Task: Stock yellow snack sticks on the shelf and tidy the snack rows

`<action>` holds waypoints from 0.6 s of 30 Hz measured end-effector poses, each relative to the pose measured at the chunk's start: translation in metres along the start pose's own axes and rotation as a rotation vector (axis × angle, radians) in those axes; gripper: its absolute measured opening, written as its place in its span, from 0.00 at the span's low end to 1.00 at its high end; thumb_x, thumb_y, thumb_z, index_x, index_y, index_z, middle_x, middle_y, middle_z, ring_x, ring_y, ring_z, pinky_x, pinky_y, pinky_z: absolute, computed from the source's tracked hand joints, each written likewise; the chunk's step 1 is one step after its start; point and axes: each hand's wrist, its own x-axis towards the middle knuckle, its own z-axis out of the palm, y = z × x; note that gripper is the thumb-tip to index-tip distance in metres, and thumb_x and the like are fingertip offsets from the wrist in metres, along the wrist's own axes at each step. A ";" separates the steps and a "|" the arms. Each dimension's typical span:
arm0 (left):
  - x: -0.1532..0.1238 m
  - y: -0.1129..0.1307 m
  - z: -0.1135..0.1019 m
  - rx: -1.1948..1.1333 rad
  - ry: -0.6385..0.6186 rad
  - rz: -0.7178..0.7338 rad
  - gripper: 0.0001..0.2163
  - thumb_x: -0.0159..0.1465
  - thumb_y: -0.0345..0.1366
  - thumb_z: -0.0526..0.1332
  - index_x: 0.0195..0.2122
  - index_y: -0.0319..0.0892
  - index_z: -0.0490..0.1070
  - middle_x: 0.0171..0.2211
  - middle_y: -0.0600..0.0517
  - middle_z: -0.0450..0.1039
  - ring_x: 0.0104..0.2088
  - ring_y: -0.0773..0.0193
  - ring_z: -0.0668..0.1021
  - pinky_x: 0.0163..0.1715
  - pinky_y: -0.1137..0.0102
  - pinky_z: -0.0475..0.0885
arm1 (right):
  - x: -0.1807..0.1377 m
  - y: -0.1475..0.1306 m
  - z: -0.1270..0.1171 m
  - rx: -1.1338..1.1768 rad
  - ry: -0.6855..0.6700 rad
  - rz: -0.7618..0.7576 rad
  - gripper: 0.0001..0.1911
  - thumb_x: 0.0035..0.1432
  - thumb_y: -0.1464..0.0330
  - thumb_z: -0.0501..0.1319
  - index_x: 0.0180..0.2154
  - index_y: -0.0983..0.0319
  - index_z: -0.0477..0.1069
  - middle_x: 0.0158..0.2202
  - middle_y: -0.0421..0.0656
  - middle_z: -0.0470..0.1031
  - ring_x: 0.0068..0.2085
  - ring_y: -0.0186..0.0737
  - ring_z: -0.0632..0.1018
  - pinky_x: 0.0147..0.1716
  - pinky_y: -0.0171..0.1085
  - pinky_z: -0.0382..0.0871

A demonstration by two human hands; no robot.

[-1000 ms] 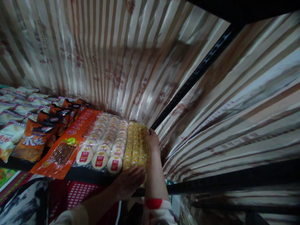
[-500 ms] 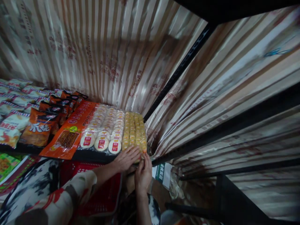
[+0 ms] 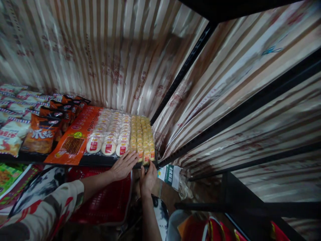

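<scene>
Left hand (image 3: 123, 166) flat at front edge of shelf (image 3: 82, 161), fingers spread, fingertips (image 3: 132, 156) touching near end of yellow snack pack (image 3: 143, 137) and just beside round cake pack (image 3: 110, 133). Not gripping anything; palm down, resting against shelf lip. Patterned sleeve (image 3: 47, 207) up the left forearm.

Right hand (image 3: 147, 178) just below shelf edge, fingers raised and close together, tips at front end of yellow snack pack. Looks like a light pinch on the pack's near edge, but too dark and small to tell for sure. Both hands close, nearly touching, at same front corner.

Yellow snack pack lying flat at right end of shelf, long side running front to back, right edge next to black upright post (image 3: 183, 72). Round cake pack touching it on the left, three rows of white rounds with red labels. Orange flat packet (image 3: 75, 139) next left, then orange bags (image 3: 41, 134) and pale bags (image 3: 11, 137) farther left.

Striped shiny curtain (image 3: 105, 57) behind shelf and along right side. Red basket (image 3: 105, 204) below shelf under left arm. White-green carton (image 3: 168, 174) below shelf corner, just right of right hand. Red bag (image 3: 213, 231) at bottom, partly cut off.
</scene>
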 end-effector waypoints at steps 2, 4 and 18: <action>-0.007 -0.003 0.002 0.000 -0.009 0.010 0.23 0.65 0.36 0.53 0.61 0.39 0.57 0.63 0.46 0.55 0.65 0.55 0.51 0.63 0.56 0.42 | 0.005 -0.001 0.002 -0.011 0.015 -0.017 0.27 0.61 0.57 0.50 0.53 0.69 0.64 0.47 0.57 0.69 0.49 0.52 0.68 0.47 0.48 0.63; -0.009 -0.005 0.004 -0.005 -0.022 0.019 0.23 0.65 0.36 0.53 0.62 0.41 0.57 0.63 0.46 0.54 0.65 0.55 0.51 0.63 0.56 0.43 | 0.011 -0.001 0.003 -0.017 0.015 -0.027 0.26 0.61 0.57 0.51 0.53 0.69 0.64 0.47 0.56 0.70 0.49 0.51 0.69 0.47 0.47 0.62; 0.002 -0.009 0.001 -0.041 -0.030 0.057 0.20 0.66 0.35 0.52 0.59 0.37 0.61 0.63 0.45 0.56 0.65 0.54 0.52 0.63 0.57 0.46 | 0.023 -0.002 0.011 0.036 0.040 0.004 0.21 0.61 0.57 0.52 0.48 0.66 0.64 0.41 0.53 0.71 0.42 0.48 0.70 0.44 0.44 0.62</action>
